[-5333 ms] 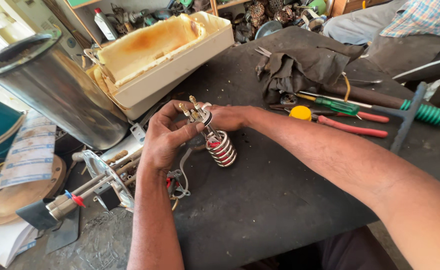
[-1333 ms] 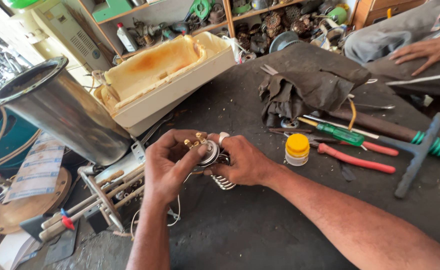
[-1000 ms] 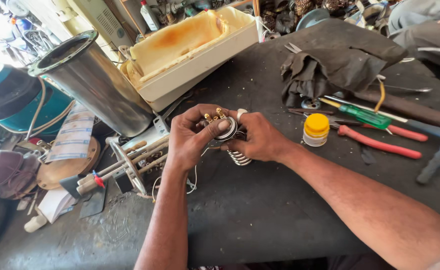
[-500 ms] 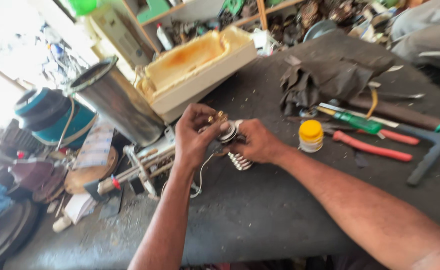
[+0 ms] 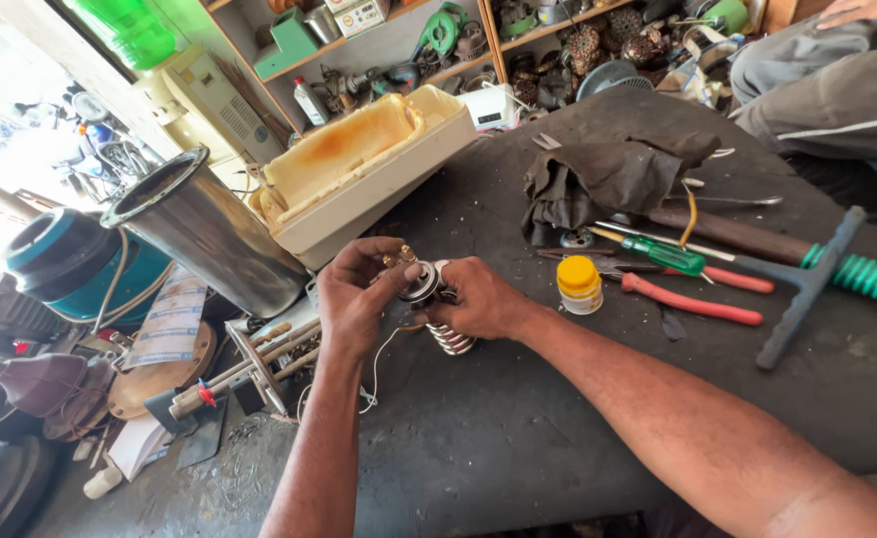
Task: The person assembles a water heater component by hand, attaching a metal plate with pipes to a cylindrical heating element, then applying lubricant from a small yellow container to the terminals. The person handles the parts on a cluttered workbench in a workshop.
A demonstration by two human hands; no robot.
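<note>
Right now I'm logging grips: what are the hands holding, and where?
Both hands hold a coiled heating element: the left hand at its metal terminal head, the right hand around the upper coil.

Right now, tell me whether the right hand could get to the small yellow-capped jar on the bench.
Probably yes. The right hand grips the coiled heating element with the left hand, and the yellow-capped jar stands just beside it on bare black benchtop, nothing between. It would have to let go first.

The coiled part point(image 5: 445, 317) you grip gleams as bare metal, its cap polished bright. Your table point(image 5: 518, 428) is matt black and rough. The rag point(image 5: 608, 179) is dull dark cloth, the cylinder point(image 5: 209, 234) brushed steel, the small jar's lid point(image 5: 578, 274) glossy yellow plastic.
</note>
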